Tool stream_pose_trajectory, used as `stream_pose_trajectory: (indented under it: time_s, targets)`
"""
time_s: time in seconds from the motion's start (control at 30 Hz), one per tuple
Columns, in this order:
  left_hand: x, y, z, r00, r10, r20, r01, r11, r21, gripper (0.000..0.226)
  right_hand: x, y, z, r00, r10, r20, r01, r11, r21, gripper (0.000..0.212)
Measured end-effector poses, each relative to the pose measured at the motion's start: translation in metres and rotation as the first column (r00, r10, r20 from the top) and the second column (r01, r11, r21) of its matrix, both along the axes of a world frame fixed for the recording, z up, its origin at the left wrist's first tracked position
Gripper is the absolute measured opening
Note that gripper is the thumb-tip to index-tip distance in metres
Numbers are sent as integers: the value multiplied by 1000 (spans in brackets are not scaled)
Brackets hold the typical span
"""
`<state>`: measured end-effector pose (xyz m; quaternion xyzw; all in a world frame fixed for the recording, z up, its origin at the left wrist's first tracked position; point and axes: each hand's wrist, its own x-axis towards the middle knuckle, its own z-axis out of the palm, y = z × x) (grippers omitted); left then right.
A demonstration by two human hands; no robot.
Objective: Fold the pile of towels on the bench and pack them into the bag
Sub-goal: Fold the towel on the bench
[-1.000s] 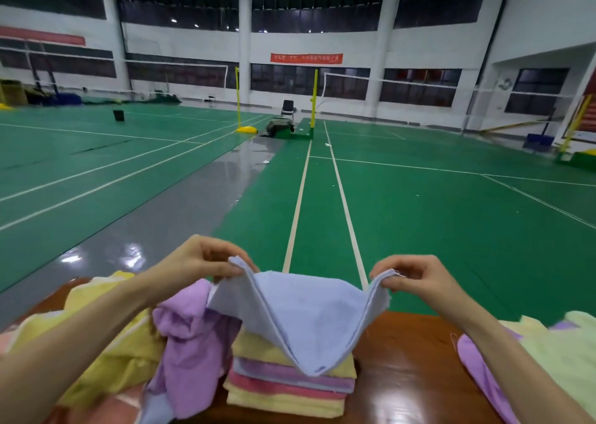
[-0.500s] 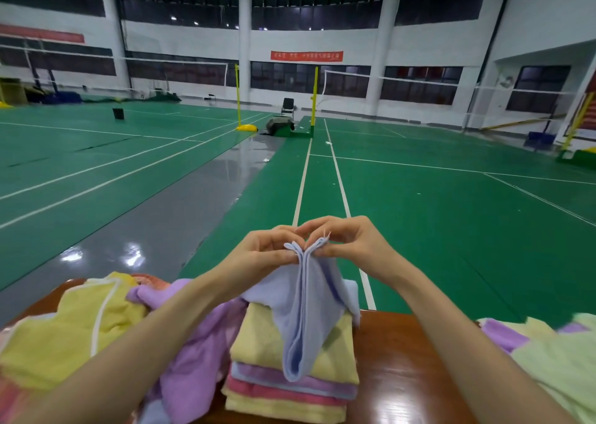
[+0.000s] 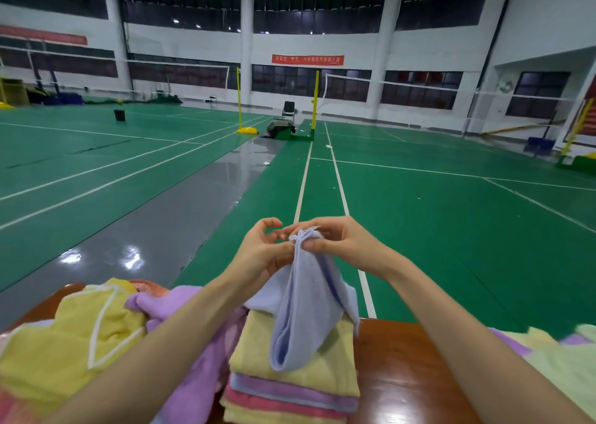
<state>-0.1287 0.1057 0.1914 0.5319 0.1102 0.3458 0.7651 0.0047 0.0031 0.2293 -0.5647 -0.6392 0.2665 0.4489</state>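
Two hands meet at the top corners of the pale blue towel point(image 3: 301, 311), held up over the desk point(image 3: 400, 375). Right hand point(image 3: 342, 243) grip: thumb and fingers pinch the bunched corners. Left hand point(image 3: 261, 252): fingers curl against the same edge and the index arches off. Cannot tell if its grip has hold.

The towel hangs doubled, long axis vertical, straight down from the grip. Its lower fold is at the top of the folded stack point(image 3: 293, 388), contact unclear. The stack sits between the loose pile point(image 3: 64, 343) at left and more towels point(image 3: 564, 359) at right.

Both forearms reach forward with the hands level. Likely next is a lay-down straight below, right hand leading. Bag not in view.
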Motion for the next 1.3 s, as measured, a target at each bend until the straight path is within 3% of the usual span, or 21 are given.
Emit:
stream_pose_trajectory:
  time_s: [0.17,0.3,0.37,0.43,0.5,0.53,0.73,0.87,1.03,1.3]
  targets:
    - [5,11,31,999,18,-50,-19,1000,-12,30,4,12,23,991,-97,89,91,993,68,13]
    - [7,21,44,961,45,-271,-16,994,110,15,9,24,39,980,-187,74,177,977,120,18]
    - [5,23,47,917,100,-386,-13,975,223,35,16,33,46,966,-258,8,254,953,165,11]
    - [0,24,46,867,225,-444,-9,899,437,48,27,39,53,944,-327,-42,329,926,186,10]
    - [-7,28,41,811,350,-468,84,723,686,59,36,42,59,923,-378,-73,385,903,191,15]
    - [-8,32,40,803,385,-455,97,669,737,61,41,43,62,911,-403,-94,413,890,194,18]
    - [20,72,84,801,496,-335,-231,773,591,15,79,51,77,794,-575,-198,605,781,154,17]
    - [59,90,125,809,503,-305,-285,788,545,22,96,56,92,714,-632,-301,687,715,127,17]
    - [91,93,164,903,394,-172,-313,877,365,27,104,54,117,662,-563,-495,710,682,174,20]
    - [65,79,179,914,368,-170,-240,830,504,21,89,24,123,689,-523,-502,686,694,219,21]
